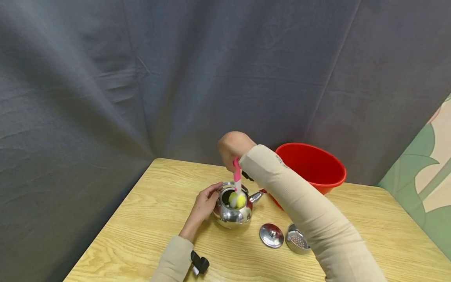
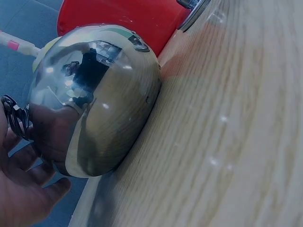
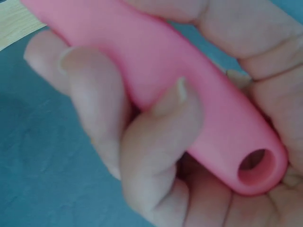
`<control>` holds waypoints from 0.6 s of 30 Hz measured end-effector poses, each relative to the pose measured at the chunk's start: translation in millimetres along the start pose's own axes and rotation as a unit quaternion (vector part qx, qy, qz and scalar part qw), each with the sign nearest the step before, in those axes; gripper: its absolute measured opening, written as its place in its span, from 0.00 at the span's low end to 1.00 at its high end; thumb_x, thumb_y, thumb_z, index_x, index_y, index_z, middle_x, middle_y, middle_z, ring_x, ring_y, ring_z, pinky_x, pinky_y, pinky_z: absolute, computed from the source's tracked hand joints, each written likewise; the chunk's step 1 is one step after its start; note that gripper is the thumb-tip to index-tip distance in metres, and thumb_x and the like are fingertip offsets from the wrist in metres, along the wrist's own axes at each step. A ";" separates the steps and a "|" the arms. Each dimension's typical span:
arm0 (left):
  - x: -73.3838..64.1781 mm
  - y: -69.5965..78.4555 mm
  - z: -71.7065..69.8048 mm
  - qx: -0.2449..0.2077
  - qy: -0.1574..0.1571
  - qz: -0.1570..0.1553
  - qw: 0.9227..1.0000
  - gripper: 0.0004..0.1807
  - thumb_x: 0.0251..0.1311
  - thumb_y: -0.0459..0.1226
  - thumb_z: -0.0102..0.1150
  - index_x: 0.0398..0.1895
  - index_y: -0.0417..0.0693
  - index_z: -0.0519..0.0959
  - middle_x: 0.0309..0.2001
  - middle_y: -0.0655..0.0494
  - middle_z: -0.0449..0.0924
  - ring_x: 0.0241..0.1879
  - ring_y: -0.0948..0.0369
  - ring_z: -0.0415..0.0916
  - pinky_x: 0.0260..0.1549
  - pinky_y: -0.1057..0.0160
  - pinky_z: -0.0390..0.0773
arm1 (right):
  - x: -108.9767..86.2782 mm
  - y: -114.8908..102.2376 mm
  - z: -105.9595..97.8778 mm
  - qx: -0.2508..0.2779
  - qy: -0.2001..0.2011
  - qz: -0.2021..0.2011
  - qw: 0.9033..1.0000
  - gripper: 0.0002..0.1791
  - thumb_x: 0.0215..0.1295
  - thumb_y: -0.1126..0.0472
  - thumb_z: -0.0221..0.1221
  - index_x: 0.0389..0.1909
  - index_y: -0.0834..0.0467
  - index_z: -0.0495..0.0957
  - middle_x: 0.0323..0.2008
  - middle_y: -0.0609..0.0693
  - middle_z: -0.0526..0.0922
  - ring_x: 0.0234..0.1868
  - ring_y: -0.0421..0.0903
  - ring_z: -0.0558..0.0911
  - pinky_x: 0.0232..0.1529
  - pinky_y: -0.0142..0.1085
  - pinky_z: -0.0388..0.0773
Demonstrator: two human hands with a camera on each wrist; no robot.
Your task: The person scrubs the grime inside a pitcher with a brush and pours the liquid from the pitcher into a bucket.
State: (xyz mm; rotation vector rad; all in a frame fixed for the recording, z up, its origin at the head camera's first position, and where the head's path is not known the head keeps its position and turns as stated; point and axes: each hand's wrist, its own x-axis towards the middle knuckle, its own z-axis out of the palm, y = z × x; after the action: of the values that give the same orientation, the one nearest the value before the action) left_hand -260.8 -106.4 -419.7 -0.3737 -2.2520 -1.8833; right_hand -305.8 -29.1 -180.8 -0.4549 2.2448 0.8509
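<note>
A shiny metal teapot (image 1: 232, 215) stands upright on the table with its lid off. My left hand (image 1: 206, 199) grips it at its left side, fingers by the rim and the folded handle (image 2: 16, 116). In the left wrist view, the left hand (image 2: 28, 189) shows loosely bent fingers against the rounded body. My right hand (image 1: 234, 149) is raised over the pot, holding a sponge brush by its pink handle (image 3: 156, 66). The brush's yellow and white sponge head (image 1: 241, 201) is down in the pot's opening. Fingers wrap the handle in the right wrist view.
A round metal lid (image 1: 271, 235) lies right of the teapot, beside a small perforated strainer cup (image 1: 297, 239) partly covered by the right sleeve. Behind that arm stands a red basin (image 1: 310, 162). A grey curtain (image 1: 197, 78) hangs at the table's far edge.
</note>
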 end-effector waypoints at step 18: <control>10.5 -29.1 4.8 0.020 0.022 0.029 0.999 0.19 0.67 0.28 0.46 0.59 0.36 0.75 0.57 0.43 0.77 0.58 0.50 0.73 0.58 0.53 0.71 | -20.4 -35.7 49.9 0.053 0.351 -0.043 0.934 0.03 0.61 0.65 0.61 0.28 0.57 0.79 0.25 0.49 0.73 0.21 0.42 0.70 0.19 0.32 0.72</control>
State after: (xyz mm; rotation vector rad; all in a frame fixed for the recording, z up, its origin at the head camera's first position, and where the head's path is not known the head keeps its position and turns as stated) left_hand -279.5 -105.6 -444.7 -0.3848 -2.2221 -1.7982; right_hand -248.9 -19.2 -209.9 -0.9106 2.8685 0.5623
